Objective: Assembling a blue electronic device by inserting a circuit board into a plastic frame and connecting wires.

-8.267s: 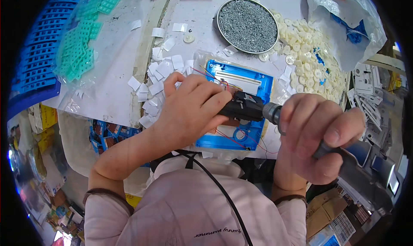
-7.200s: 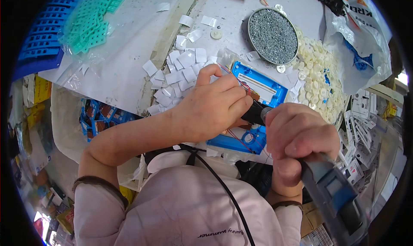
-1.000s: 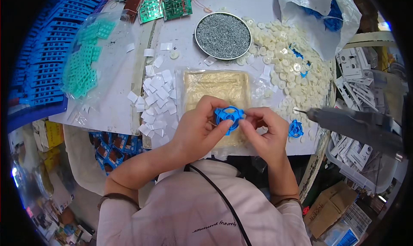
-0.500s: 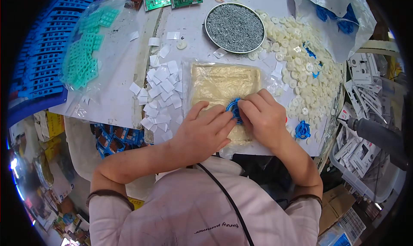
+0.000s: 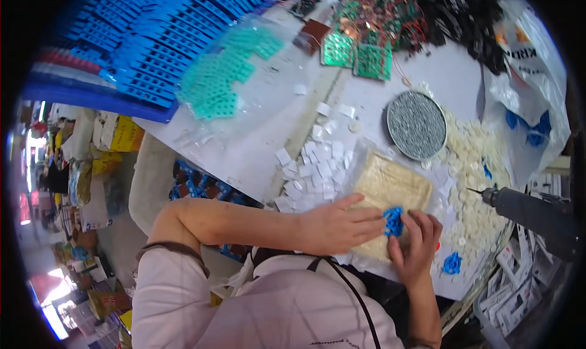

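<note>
A small round blue plastic part [image 5: 394,221] rests on a tan, plastic-wrapped pad [image 5: 397,178] at the table's front. My left hand [image 5: 342,227] lies along its left side, fingers stretched out and tips against the part, thumb apart. On the other side, the curled fingers and thumb of my right hand [image 5: 418,245] close on the part's right and lower edge. The fingertips hide some of its outline. A second blue plastic part [image 5: 452,263] sits on the table to the right of my right hand.
Beyond the pad stands a round dish of small metal screws [image 5: 417,125]. White plastic discs [image 5: 476,166] are heaped to the right, white paper squares [image 5: 314,169] to the left. A grey power screwdriver [image 5: 531,213] juts in from the right. Green circuit boards [image 5: 372,61] lie far back.
My view has swung left, so the table appears turned and shifted right. My left fingers have straightened out beside the blue part; my right thumb now shows below it.
</note>
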`<move>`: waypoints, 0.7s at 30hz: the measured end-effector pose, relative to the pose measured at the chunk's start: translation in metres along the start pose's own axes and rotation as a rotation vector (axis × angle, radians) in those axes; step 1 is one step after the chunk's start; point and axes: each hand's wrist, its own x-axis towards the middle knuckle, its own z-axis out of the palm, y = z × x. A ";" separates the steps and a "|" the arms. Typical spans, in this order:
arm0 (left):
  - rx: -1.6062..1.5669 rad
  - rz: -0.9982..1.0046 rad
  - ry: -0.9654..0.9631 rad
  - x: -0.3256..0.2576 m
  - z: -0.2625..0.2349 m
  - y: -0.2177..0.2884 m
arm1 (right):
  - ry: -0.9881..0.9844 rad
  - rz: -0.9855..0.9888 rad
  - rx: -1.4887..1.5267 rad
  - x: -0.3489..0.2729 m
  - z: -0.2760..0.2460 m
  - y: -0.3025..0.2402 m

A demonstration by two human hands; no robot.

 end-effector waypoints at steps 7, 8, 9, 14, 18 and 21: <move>-0.334 -0.237 0.300 -0.004 -0.128 -0.097 | -0.024 0.028 0.041 -0.003 0.002 0.003; -0.060 -0.379 0.319 -0.009 -0.150 -0.112 | -0.024 0.029 0.043 -0.003 0.002 0.002; 0.218 -0.515 0.336 -0.013 -0.168 -0.120 | -0.021 0.031 0.045 -0.005 0.002 0.003; -0.033 -0.460 0.216 -0.030 -0.156 -0.112 | -0.014 0.033 0.082 -0.004 0.005 0.007; -0.075 -0.601 0.032 -0.047 -0.160 -0.103 | -0.043 0.036 0.119 -0.002 -0.004 0.007; 0.255 -0.901 0.439 -0.097 -0.213 -0.138 | -0.041 0.019 0.159 -0.004 -0.011 0.005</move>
